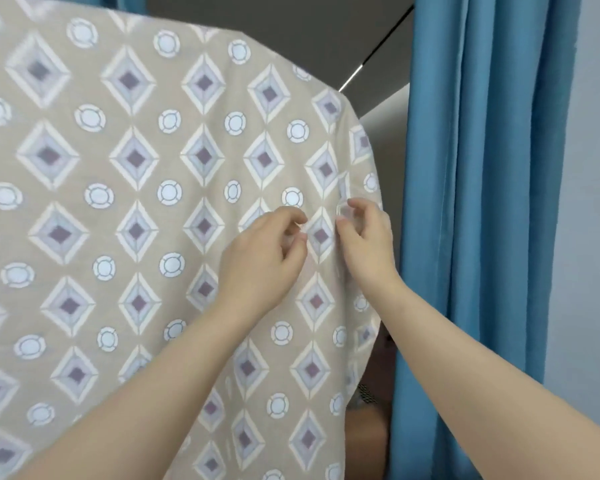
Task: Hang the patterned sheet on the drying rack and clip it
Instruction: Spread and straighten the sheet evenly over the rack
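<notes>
with right hand (368, 239) pinching clear plastic clip (345, 213) and left hand (262, 252) pinching beige diamond-patterned sheet (136, 161), hold it taut, seat clip squarely.

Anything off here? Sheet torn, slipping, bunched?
Nothing stands out. The patterned sheet hangs smooth, with only a small fold by its right edge, where the right hand pinches what looks like a clear clip. The left hand is beside it; whether it grips anything is too blurred to tell.
</notes>
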